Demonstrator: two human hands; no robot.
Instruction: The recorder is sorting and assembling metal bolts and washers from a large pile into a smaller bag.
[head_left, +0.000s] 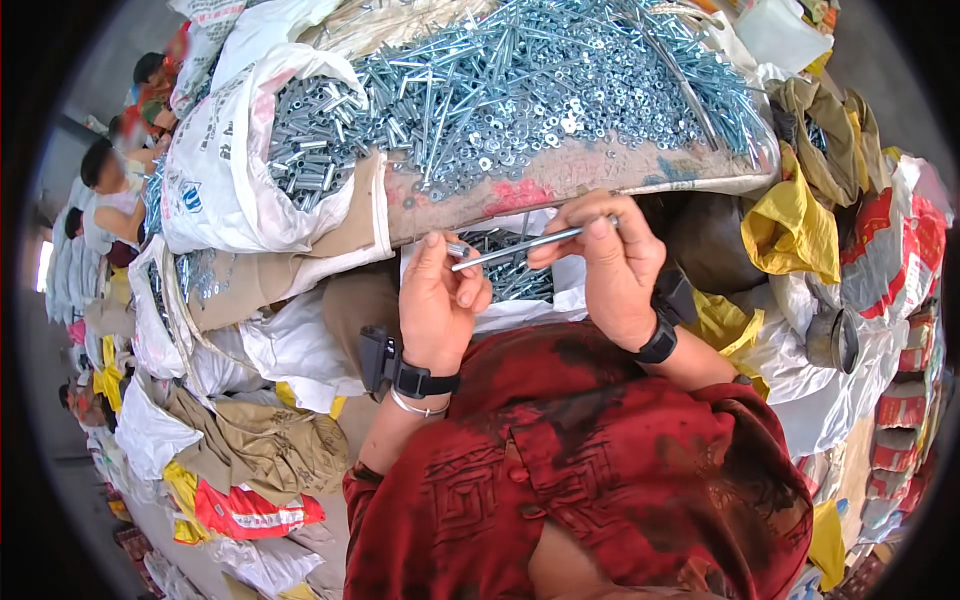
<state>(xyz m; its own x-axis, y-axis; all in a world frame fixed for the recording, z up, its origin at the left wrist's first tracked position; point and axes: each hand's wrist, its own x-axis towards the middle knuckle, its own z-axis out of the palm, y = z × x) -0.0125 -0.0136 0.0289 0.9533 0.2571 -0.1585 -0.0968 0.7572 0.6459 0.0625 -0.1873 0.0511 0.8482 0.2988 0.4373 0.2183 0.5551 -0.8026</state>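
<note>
My right hand (618, 268) pinches a long silvery bolt (525, 246) near its head end, and its shaft slants down to the left. The bolt's free tip reaches my left hand (436, 300), whose thumb and fingers close on a short metal sleeve (457, 250). Tip and sleeve lie close together; I cannot tell whether they touch. Below the hands, a white sack (572, 300) gapes open with assembled-looking metal fasteners (515, 280) inside. Beyond, loose bolts (440, 90) and small washers and nuts (570, 115) cover the worktop.
At the far left of the worktop, a white woven bag (215, 165) spills short metal sleeves (310, 130). The worktop's padded front edge (480, 195) runs just beyond my hands. Yellow sacking (795, 225) and a metal tin (832, 340) are at right. Several people (110, 185) sit far left.
</note>
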